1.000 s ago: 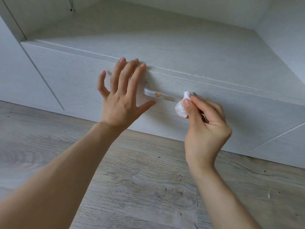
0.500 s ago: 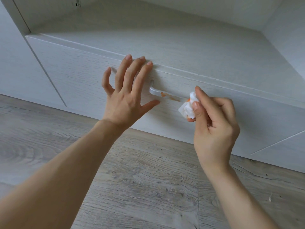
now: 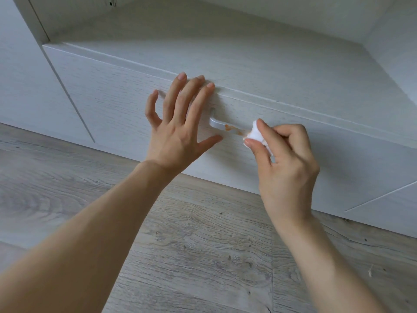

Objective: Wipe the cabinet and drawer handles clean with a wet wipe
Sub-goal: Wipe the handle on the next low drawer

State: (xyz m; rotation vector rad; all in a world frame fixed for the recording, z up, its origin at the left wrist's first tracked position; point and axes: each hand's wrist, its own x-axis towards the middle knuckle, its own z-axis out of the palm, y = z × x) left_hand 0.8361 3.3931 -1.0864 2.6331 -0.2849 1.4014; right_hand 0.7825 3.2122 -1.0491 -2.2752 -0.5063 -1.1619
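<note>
A pale metal drawer handle (image 3: 217,123) runs across the white drawer front (image 3: 112,105), with an orange-brown smear (image 3: 233,129) along its middle. My right hand (image 3: 286,159) pinches a bunched white wet wipe (image 3: 257,135) between thumb and forefinger and holds it against the handle at the right end of the smear. The handle's right end is hidden behind the wipe. My left hand (image 3: 178,127) lies flat on the drawer front with fingers spread and straight, just left of the handle, covering its left part.
The low white cabinet has a flat top (image 3: 248,59) above the drawer and further panels to the left (image 3: 27,86) and right (image 3: 388,199). Grey wood-look flooring (image 3: 203,256) lies below, with a small pale speck (image 3: 370,272) at the right.
The right hand has shifted the wipe a little left along the handle onto the smear. The left hand stays pressed on the drawer front. The view has moved slightly.
</note>
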